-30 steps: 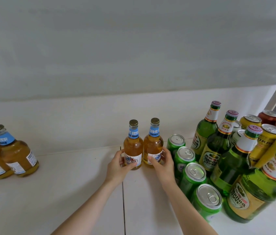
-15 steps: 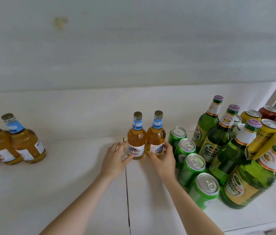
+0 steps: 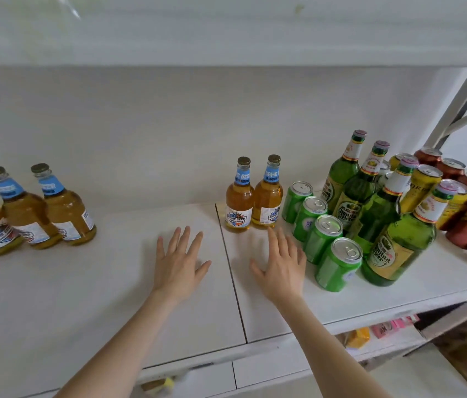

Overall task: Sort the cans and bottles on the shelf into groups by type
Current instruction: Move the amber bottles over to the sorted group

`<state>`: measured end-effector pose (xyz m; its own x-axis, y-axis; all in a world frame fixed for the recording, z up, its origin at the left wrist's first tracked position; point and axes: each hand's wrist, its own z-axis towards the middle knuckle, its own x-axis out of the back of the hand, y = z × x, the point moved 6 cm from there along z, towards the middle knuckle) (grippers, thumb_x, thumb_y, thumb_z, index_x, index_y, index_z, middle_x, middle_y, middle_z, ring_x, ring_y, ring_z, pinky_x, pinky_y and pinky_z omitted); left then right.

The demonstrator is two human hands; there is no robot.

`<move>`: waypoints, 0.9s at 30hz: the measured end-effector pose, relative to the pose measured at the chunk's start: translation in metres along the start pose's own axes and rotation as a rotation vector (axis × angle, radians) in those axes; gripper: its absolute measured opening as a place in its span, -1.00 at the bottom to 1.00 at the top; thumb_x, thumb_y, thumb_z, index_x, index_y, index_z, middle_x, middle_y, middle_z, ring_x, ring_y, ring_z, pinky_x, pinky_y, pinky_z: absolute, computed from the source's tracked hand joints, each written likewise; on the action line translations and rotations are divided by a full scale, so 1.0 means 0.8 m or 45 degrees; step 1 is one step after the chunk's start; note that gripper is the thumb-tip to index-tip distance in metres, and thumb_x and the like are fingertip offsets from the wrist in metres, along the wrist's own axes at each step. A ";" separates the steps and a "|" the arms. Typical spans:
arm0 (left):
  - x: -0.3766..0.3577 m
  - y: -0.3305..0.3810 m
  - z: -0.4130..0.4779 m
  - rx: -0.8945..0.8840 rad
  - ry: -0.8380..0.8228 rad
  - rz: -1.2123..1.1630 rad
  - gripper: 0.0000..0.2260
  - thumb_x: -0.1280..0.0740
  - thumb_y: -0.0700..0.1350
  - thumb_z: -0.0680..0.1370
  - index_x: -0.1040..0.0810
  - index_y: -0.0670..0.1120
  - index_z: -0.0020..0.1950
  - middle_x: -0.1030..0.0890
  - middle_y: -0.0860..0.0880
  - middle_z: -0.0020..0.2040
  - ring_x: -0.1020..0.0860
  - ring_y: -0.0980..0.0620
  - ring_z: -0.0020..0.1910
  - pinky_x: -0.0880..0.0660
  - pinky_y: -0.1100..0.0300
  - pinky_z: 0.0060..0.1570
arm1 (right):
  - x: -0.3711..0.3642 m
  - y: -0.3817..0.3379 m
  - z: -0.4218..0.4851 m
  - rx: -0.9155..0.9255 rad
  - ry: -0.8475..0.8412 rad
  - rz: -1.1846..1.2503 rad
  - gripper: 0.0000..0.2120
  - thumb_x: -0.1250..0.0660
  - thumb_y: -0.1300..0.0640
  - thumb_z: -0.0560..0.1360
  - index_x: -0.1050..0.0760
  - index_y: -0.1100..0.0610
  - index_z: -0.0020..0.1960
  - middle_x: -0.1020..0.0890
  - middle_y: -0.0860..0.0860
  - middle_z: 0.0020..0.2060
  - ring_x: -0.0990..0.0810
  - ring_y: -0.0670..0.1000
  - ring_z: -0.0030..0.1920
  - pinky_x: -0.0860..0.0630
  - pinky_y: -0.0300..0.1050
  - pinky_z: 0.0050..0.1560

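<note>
Left hand (image 3: 180,265): spread flat, empty, low over the shelf (image 3: 54,305).
Right hand (image 3: 282,267): spread, empty, beside the green cans (image 3: 322,234).
Amber pair (image 3: 252,202): upright, touching, mid-shelf; well apart from the amber group (image 3: 31,214) at left.
Step advice: take each of the pair by its body, keep it upright, carry left to its kind.
Change: half a second ago both hands cupped the pair; now withdrawn.

Amber bottles (image 3: 239,206) (blue neck labels), green cans (image 3: 324,238), white shelf (image 3: 111,282).
</note>
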<state>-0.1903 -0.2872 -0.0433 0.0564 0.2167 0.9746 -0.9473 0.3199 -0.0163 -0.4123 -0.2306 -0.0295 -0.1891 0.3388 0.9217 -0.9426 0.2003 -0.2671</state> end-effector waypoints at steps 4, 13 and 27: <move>0.003 -0.009 -0.040 -0.017 0.009 0.030 -0.38 -0.03 0.26 0.51 -0.45 -0.04 0.43 -0.43 -0.15 0.44 -0.35 -0.19 0.45 -0.06 -0.28 0.37 | 0.002 -0.012 -0.042 0.031 0.008 -0.108 -0.26 -0.09 -0.28 0.41 -0.31 0.08 0.48 -0.42 0.12 0.43 -0.44 0.20 0.38 -0.37 0.29 0.29; 0.024 -0.023 -0.130 -0.024 0.057 0.041 -0.40 -0.04 0.25 0.53 -0.43 -0.05 0.44 -0.39 -0.15 0.47 -0.31 -0.18 0.48 -0.04 -0.29 0.41 | 0.006 -0.051 -0.113 0.109 -0.062 -0.238 -0.27 -0.10 -0.30 0.45 -0.27 0.05 0.52 -0.34 0.12 0.48 -0.34 0.20 0.46 -0.22 0.30 0.39; 0.083 -0.087 -0.296 0.093 0.064 0.123 -0.36 0.09 0.28 0.56 -0.39 -0.04 0.47 -0.36 -0.16 0.48 -0.30 -0.19 0.48 -0.07 -0.28 0.40 | 0.048 -0.147 -0.243 0.273 -0.049 -0.220 -0.27 -0.03 -0.32 0.45 -0.33 0.06 0.49 -0.40 0.12 0.45 -0.39 0.19 0.43 -0.30 0.28 0.36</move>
<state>-0.0461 -0.0763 -0.0303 -0.0224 0.2902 0.9567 -0.9694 0.2278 -0.0918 -0.2551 -0.0623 -0.0169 -0.0266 0.2805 0.9595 -0.9977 0.0517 -0.0428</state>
